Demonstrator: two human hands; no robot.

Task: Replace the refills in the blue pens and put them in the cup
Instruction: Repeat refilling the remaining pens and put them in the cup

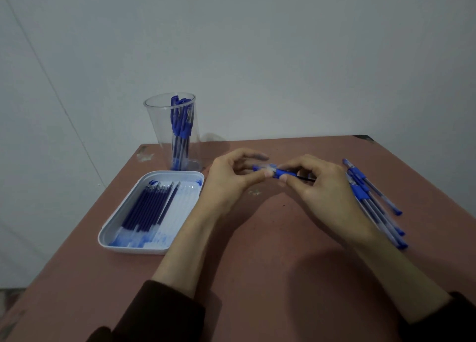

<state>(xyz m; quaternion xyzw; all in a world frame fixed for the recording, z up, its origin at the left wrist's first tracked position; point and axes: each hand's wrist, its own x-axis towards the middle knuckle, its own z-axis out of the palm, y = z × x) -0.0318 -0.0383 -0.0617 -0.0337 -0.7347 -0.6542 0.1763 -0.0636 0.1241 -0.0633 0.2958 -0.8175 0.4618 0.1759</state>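
Both hands pinch one blue pen (pixel 277 172) mid-table: left hand (pixel 231 179), right hand (pixel 327 184). Light, stiff, likely slick; hold the ribbed grip.

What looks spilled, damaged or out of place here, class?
Blue ink stains smear the near end of the white tray, below the refills, as if one leaked. The table has chipped paint beside the cup.

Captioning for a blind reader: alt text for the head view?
Left hand and right hand pinch one blue pen over a reddish table. Refill tray lies left, clear cup of pens behind it, loose pens right.
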